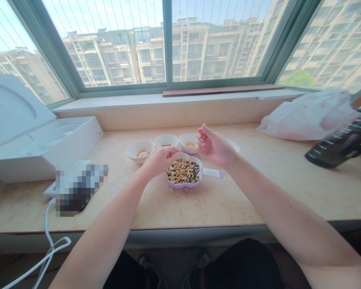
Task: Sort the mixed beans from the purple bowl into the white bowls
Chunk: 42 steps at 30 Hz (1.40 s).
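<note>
A purple-rimmed, flower-shaped dish (185, 185) with a short handle (213, 173) holds mixed black and yellowish beans (183, 170). My left hand (161, 159) is at its upper left edge, fingers curled in a pinch; whatever they grip is hidden. Raised beyond the handle, my right hand (213, 145) has its fingers folded toward the thumb, and I cannot see what is in them. Behind the dish stand a white bowl (131, 151) with pale and red bits, a second bowl (161, 139) with dark beans and a third bowl (185, 139) with yellow grains. A fourth white dish (235, 146) is partly covered by my right hand.
An opened white box (78, 140) and a blurred-out object (78, 190) with a white cable (48, 233) are at left. On the right are a white plastic bag (307, 116) and a dark bottle (337, 148). Windows rise behind the counter (228, 204).
</note>
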{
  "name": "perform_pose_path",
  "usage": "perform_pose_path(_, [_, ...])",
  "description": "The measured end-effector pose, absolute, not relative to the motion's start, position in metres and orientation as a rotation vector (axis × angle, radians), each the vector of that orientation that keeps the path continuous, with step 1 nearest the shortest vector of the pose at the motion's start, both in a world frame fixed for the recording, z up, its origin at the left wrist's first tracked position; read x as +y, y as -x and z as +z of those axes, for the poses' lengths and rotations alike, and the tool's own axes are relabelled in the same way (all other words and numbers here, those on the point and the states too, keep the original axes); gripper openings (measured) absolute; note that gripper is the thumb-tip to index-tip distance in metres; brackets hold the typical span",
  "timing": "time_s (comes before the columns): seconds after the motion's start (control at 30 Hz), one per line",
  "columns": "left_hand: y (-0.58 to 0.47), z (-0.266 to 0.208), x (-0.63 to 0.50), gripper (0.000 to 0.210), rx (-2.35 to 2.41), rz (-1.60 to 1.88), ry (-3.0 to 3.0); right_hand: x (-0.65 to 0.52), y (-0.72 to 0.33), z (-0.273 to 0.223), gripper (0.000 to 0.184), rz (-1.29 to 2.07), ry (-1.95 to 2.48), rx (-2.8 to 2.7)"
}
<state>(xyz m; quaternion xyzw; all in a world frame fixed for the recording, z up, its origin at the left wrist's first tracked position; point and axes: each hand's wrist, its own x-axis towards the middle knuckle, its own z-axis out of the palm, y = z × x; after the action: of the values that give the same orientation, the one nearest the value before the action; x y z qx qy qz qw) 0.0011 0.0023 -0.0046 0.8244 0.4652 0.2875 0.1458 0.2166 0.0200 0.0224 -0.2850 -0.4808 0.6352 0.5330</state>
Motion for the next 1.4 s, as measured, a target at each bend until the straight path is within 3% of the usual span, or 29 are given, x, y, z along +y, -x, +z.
perform_pose_path(0.4, [-0.002, -0.004, 0.001, 0.022, 1.358, 0.854, -2.346, 0.016, -0.212, 0.014, 0.034, 1.186, 0.733, -1.395])
perform_pose_path(0.77, [-0.002, -0.006, 0.002, 0.023, 1.227, 0.954, -2.222, 0.014, -0.207, -0.001, 0.01, 0.362, 0.814, -2.018])
perform_pose_path(1.1, [-0.004, -0.004, 0.002, 0.03, 1.027, 0.968, -2.029, 0.014, -0.207, -0.003, 0.022, 0.383, 0.838, -2.049])
perform_pose_path(1.4, [-0.001, -0.006, 0.002, 0.021, 1.36, 0.956, -2.099, 0.023, -0.211, -0.007, 0.017, 0.344, 0.985, -2.081])
